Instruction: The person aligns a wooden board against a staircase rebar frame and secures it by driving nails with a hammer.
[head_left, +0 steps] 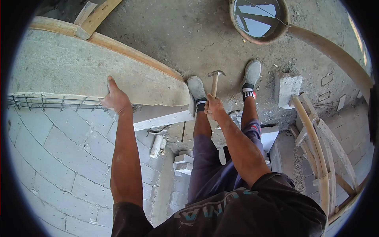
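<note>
My right hand is closed around the wooden handle of a claw hammer, held between my shoes with its metal head pointing away from me. My left hand grips the near edge of a large grey, rough-faced panel. Its thumb lies on the panel's face, while the other fingers are mostly hidden at the edge. Just beside those fingers a rebar cage runs along the panel edge, above a block wall.
A round tub of water stands on the concrete floor ahead. Wooden poles and boards lean at the right near a concrete stub. Loose pale blocks lie near my legs. A timber strip borders the panel's far edge.
</note>
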{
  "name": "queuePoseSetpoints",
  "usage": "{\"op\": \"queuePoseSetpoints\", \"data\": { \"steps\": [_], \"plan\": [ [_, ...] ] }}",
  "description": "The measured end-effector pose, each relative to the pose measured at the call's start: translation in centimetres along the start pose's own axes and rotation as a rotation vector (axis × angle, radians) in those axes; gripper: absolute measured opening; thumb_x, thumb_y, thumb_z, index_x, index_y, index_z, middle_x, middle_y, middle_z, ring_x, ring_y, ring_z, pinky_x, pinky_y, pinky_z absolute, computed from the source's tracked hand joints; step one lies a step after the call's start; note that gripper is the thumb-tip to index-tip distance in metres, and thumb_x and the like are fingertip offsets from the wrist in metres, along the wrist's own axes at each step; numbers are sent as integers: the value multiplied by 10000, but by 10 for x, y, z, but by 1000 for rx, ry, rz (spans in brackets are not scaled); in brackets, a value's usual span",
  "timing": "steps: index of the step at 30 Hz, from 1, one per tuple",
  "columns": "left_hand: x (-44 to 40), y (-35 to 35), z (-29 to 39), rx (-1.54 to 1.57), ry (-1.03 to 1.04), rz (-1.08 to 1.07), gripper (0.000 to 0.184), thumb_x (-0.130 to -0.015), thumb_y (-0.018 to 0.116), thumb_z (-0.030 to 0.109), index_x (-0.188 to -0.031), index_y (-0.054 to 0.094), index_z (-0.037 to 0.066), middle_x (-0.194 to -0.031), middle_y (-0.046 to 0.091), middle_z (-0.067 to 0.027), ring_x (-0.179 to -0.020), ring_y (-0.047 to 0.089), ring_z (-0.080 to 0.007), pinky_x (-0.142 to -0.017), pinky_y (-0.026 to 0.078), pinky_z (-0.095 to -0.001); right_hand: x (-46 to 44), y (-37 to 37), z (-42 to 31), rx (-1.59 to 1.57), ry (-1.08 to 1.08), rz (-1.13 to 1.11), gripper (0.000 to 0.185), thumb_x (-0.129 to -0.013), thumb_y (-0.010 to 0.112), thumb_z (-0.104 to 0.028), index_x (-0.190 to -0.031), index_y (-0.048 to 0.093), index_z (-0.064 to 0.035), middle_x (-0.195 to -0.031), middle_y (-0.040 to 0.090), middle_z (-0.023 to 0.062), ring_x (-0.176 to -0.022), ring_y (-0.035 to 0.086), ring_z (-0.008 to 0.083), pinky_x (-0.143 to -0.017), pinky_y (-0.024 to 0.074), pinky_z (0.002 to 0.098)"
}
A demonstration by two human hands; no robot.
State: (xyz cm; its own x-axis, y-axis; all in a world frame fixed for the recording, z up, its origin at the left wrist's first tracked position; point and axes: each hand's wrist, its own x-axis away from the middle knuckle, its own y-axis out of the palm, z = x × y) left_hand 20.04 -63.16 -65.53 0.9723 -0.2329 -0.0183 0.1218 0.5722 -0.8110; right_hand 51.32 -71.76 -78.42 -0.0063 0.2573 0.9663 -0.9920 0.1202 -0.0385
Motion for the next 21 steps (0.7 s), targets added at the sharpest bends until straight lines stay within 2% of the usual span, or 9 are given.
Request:
{"op": "queuePoseSetpoints", "data": {
  "steps": [3, 6, 9, 12, 15, 18, 21],
  "plan": [
    [-1, 1, 0, -78, -57, 23, 612, -773, 787, 380, -1011, 657, -168, -1002, 680, -244, -813, 663, -327, -740, 559, -421, -10, -21, -13, -111, -61, -27, 276, -940, 600, -386, -935, 500, -129, -700, 514, 14, -523, 513, 152, -474, 470, 348],
    [5, 1, 15, -109, -174, 15, 569, -778, 776, 330, -1046, 641, -154, -1037, 661, -240, -852, 653, -324, -733, 552, -420, -20, -44, -20, -167, -95, -37, 310, -938, 604, -424, -964, 501, -133, -731, 534, 20, -556, 537, 159, -494, 490, 360],
    [6, 5, 14, -76, -158, 73, 572, -772, 775, 343, -1026, 651, -155, -1024, 666, -243, -832, 657, -324, -722, 555, -421, -40, -71, -21, -174, -102, -18, 332, -935, 608, -449, -987, 505, -138, -748, 551, 27, -581, 560, 169, -510, 508, 374],
    [4, 4, 14, -110, -155, 44, 587, -774, 772, 344, -1038, 639, -164, -1026, 665, -248, -843, 660, -316, -726, 557, -421, -58, -101, -15, -173, -95, 33, 365, -925, 618, -481, -1023, 509, -146, -770, 576, 34, -585, 577, 171, -516, 525, 363],
    [6, 7, 12, -110, -135, 101, 647, -769, 769, 420, -947, 665, -193, -942, 691, -272, -812, 675, -359, -742, 558, -448, -39, -116, -20, -53, -87, -24, 377, -924, 619, -481, -1038, 517, -137, -776, 582, 37, -581, 582, 166, -512, 527, 342],
    [-1, 4, 8, -329, -157, 156, 659, -762, 763, 433, -957, 666, -189, -952, 686, -289, -828, 675, -377, -763, 555, -453, -27, -124, -21, -47, -107, -45, 395, -914, 636, -457, -1081, 527, -115, -780, 590, 50, -600, 603, 169, -529, 539, 341],
    [5, 5, 15, -124, -116, 76, 649, -768, 749, 427, -996, 665, -175, -990, 682, -291, -864, 672, -384, -789, 549, -451, -44, -124, -27, -30, -125, -59, 384, -896, 662, -430, -1038, 546, -92, -785, 595, 55, -619, 616, 180, -542, 542, 361]
  ]
}}
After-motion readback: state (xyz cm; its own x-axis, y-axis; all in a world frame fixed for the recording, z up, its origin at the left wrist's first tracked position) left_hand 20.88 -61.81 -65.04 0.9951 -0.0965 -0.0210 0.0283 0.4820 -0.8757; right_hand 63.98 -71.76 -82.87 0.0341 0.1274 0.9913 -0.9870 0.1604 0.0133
